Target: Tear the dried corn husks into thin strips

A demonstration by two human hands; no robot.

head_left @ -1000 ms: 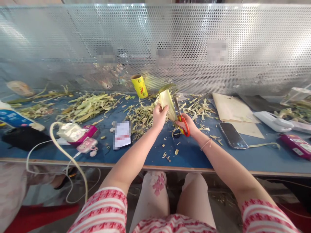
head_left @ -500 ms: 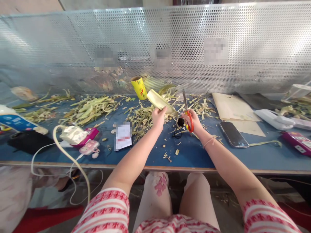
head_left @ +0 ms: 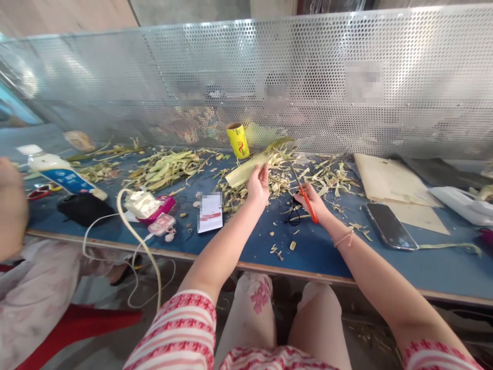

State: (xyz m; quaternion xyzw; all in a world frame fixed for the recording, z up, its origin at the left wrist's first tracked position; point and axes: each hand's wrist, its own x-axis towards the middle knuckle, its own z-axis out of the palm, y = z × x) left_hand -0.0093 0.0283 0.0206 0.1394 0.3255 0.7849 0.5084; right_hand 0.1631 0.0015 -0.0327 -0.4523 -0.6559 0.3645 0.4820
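Observation:
My left hand (head_left: 259,186) is closed on a long pale green husk-like leaf (head_left: 244,170), held slanting above the table. Its broad pale end points toward me on the left, and its darker narrow tip reaches up to the right. In my right hand (head_left: 314,199) is a pair of scissors (head_left: 307,198) with orange-red handles, blades pointing up and away, apart from the leaf. Beneath and around both hands lies a heap of cut leaf trimmings (head_left: 281,180). A black cord (head_left: 294,216) lies just below my right hand.
A yellow tube (head_left: 238,141) stands against the perforated metal screen (head_left: 300,67). To the left are a leaf pile (head_left: 169,167), a white-and-blue bottle (head_left: 63,172), a cable (head_left: 148,246) and another person's arm (head_left: 11,205). A phone (head_left: 390,226) and tan sheets (head_left: 393,177) lie right.
The leaf has been turned, so its broad end now points down-left and its narrow tip up-right. The scissors have moved away from it. The view has swung somewhat left.

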